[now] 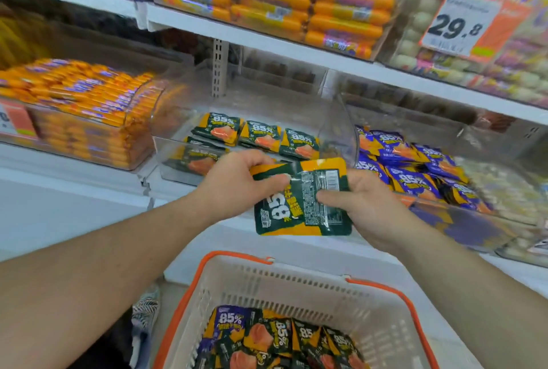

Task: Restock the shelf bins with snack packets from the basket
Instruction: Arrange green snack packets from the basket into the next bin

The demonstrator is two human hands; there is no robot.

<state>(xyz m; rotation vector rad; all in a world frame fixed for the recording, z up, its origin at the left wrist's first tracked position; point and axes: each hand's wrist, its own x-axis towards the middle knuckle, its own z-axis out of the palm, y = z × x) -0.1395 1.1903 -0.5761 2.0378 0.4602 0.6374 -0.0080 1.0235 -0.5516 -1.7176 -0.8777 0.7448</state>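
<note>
Mid-restock: we held green packets (pixel 302 199) in front of the clear bin (pixel 255 119), between basket (pixel 296 285) and shelf (pixel 89 179).

Left hand (pixel 234 182) pinched the top edge, right hand (pixel 364 202) gripped the side, thumb on the back label. Next move, as we judged it: lift over the bin's front wall and line up with the rows inside. We couldn't tell how many packets were in the stack; upper shelves were blurred and the basket bottom was cut off.

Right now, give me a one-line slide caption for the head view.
Both hands, left hand and right hand, hold green snack packets before the clear bin, above the basket.
</note>
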